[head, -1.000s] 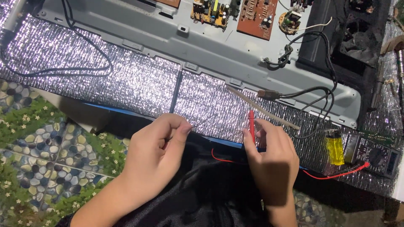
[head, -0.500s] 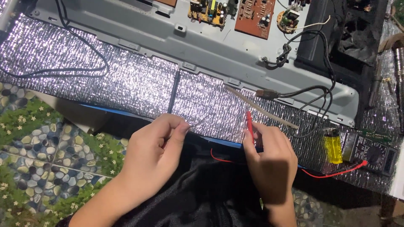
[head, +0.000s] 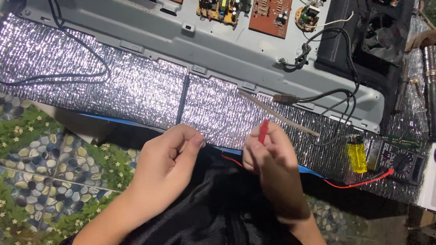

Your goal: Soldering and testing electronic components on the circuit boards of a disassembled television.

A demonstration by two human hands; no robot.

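Observation:
My right hand grips a red probe, its tip sticking up above my fingers; a red wire runs from it to a black multimeter at the right. My left hand is pinched shut at the near edge of the silver foil mat, thumb against forefinger; whatever it pinches is too small to make out. Both hands rest over black cloth on my lap.
A grey metal chassis with circuit boards lies across the back. Black cables trail from it. A thin stick and a yellow lighter lie on the foil. Pebble-patterned floor shows at left.
The view has shifted slightly. My right hand has tilted the red probe a little more upright; my left hand stays pinched at the mat's edge.

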